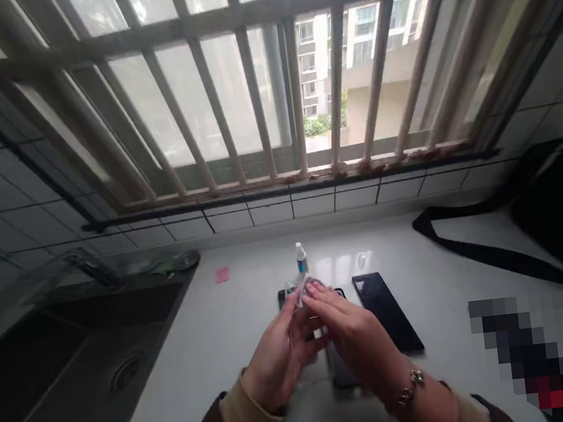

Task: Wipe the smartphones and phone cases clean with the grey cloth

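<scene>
My left hand (277, 359) and my right hand (355, 337) meet over the white counter (214, 339), both pinching a thin clear film or sheet (305, 286) held up between the fingertips. Under the hands lies a dark phone (339, 374), mostly hidden by them. A second dark phone or glass panel (386, 311) lies flat just to the right. A small bottle with a white cap and blue label (301, 258) stands upright just beyond the hands. My right wrist wears a bracelet.
A dark sink (77, 373) with a tap (93, 267) is set into the counter on the left. A small pink piece (222, 275) lies near it. A black bag with a strap (553, 209) sits at the right. A barred window runs behind.
</scene>
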Action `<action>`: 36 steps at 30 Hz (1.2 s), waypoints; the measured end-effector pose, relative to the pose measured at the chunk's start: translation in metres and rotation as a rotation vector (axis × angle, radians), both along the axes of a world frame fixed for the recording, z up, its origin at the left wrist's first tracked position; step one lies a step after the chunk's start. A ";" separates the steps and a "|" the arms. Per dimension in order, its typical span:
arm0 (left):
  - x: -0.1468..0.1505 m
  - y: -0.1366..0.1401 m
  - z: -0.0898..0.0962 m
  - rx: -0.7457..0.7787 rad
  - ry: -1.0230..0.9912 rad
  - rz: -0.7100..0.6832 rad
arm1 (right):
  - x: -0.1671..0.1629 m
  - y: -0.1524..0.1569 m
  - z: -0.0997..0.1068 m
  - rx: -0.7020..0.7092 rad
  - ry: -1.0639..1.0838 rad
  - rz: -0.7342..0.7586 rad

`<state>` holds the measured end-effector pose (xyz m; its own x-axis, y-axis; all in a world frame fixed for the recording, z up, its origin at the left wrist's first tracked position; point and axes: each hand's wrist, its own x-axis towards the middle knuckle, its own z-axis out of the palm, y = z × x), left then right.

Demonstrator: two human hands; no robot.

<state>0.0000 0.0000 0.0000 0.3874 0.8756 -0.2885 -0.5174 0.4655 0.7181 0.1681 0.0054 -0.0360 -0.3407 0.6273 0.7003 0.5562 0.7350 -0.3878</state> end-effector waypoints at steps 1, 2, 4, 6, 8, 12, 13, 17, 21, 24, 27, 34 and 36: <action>-0.001 0.000 0.000 -0.007 -0.020 0.043 | -0.001 0.000 0.000 0.002 -0.004 0.035; -0.002 0.001 0.001 -0.012 -0.036 0.089 | -0.002 0.001 -0.001 0.000 -0.007 0.070; -0.004 0.003 0.002 -0.017 -0.052 0.194 | -0.004 0.000 -0.002 -0.013 -0.012 0.141; -0.006 0.007 0.005 -0.012 -0.048 0.312 | -0.005 -0.001 -0.002 -0.043 -0.017 0.211; -0.010 0.012 0.008 -0.006 -0.031 0.463 | -0.006 -0.004 -0.001 -0.085 -0.015 0.288; -0.018 0.023 0.011 -0.019 -0.070 0.666 | -0.007 -0.010 0.007 -0.159 0.022 0.436; -0.019 0.024 0.011 -0.029 -0.089 0.686 | -0.007 -0.012 0.010 -0.180 0.031 0.467; -0.025 0.024 0.008 -0.042 -0.144 0.708 | -0.010 -0.021 0.020 -0.345 0.122 0.569; -0.028 0.022 0.007 -0.023 -0.167 0.743 | -0.011 -0.018 0.014 -0.571 0.442 0.338; -0.024 0.020 0.008 0.005 -0.148 0.744 | -0.010 -0.007 0.005 -0.842 0.715 0.099; -0.017 0.016 0.007 0.087 -0.113 0.716 | -0.012 0.000 0.002 -1.221 0.982 0.136; -0.008 0.012 -0.006 0.363 -0.022 0.643 | -0.022 -0.004 0.007 -1.434 1.098 0.277; -0.008 0.011 -0.009 0.373 0.017 0.666 | -0.022 -0.005 0.007 -1.443 1.081 0.270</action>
